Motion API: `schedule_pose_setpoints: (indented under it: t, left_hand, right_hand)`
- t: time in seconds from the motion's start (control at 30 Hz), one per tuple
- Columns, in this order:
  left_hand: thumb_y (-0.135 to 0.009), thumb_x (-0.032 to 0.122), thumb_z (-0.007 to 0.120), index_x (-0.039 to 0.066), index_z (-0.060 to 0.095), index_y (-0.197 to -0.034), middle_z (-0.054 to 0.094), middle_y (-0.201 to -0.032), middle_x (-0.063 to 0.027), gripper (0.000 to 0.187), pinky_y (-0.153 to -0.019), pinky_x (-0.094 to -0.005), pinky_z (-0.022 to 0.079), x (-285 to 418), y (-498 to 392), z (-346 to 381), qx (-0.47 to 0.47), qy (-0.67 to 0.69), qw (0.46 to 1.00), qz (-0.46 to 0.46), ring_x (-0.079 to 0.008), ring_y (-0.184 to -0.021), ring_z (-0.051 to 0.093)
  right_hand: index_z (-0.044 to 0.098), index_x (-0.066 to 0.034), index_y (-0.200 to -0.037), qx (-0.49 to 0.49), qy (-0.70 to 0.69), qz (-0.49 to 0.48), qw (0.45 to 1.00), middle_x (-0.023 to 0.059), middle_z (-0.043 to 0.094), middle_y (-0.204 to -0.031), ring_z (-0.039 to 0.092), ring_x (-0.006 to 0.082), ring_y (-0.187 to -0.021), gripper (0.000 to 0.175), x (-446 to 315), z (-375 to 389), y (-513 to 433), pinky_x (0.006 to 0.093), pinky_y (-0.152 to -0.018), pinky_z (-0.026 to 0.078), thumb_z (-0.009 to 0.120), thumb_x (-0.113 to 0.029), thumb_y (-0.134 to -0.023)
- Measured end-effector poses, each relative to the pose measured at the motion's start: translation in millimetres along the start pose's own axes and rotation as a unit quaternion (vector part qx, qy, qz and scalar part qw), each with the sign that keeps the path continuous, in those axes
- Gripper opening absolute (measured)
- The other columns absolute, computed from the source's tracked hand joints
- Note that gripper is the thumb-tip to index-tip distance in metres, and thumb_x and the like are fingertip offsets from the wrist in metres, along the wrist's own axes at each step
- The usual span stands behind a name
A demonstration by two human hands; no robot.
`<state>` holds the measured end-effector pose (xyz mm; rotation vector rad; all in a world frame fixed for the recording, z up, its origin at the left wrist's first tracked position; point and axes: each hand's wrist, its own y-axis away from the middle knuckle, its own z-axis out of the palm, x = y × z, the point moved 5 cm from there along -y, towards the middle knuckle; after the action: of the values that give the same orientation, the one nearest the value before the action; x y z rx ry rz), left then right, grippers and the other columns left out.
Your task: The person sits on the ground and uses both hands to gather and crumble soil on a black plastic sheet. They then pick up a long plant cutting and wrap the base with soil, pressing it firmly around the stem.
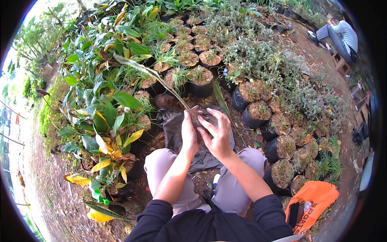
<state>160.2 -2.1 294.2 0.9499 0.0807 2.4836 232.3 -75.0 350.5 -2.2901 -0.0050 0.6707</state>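
Between my two hands is a brown root ball (196,116) with a long, narrow snake plant leaf (154,74) slanting up and to the left from it. My left hand (190,133) cups the ball from the left side. My right hand (216,130) rests against its right side with the fingers spread and bent. Under the hands a dark plastic sheet (177,127) lies crumpled on the soil between my knees. Another long green leaf (221,98) lies on the ground just beyond and to the right of my right hand.
Leafy plants with yellowing leaves (102,121) crowd the left. Black grow bags of soil (254,116) stand ahead and right. A green plastic bottle (98,195) lies at lower left, an orange bag (317,199) with a phone (292,213) at lower right. A person (341,36) sits far right.
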Motion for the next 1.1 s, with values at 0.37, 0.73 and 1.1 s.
schedule_pose_setpoints:
  t: [0.37, 0.73, 1.1]
  left_hand:
    - [-0.096, 0.03, 0.054, 0.009, 0.058, -0.099, 0.06, -0.086, 0.0006, 0.022, -0.065, -0.0249, 0.048, 12, -12, -18, 0.018, 0.054, 0.998, -0.018, -0.0086, -0.074, 0.057]
    - [-0.097, 0.059, 0.034, 0.005, 0.05, -0.128, 0.056, -0.122, -0.0083, 0.064, -0.1, -0.0347, 0.039, 20, -9, -20, 0.068, -0.074, 0.994, -0.03, -0.0198, -0.113, 0.052]
    - [-0.101, 0.048, 0.032, 0.007, 0.04, -0.138, 0.049, -0.133, -0.0081, 0.056, -0.107, -0.0346, 0.032, 21, -9, -14, -0.046, -0.09, 0.995, 0.024, -0.0176, -0.125, 0.044]
  right_hand:
    - [0.062, -0.0056, -0.118, -0.05, -0.104, -0.021, 0.993, 0.0148, 0.053, -0.129, 0.048, 0.0338, -0.12, 0.037, -11, 4, -4, 0.0451, -0.102, 0.034, 0.065, -0.02, -0.084]
    - [0.059, -0.0034, -0.12, -0.051, -0.138, -0.003, 0.989, 0.0159, 0.059, -0.119, 0.054, 0.0347, -0.114, 0.05, -6, 5, 1, 0.0416, -0.096, 0.044, 0.076, -0.016, -0.074]
    - [0.06, -0.001, -0.121, 0.01, -0.19, 0.08, 0.978, 0.0162, 0.06, -0.112, 0.061, 0.0321, -0.103, 0.049, 1, -6, -8, 0.0369, -0.086, 0.05, 0.075, -0.007, -0.075]
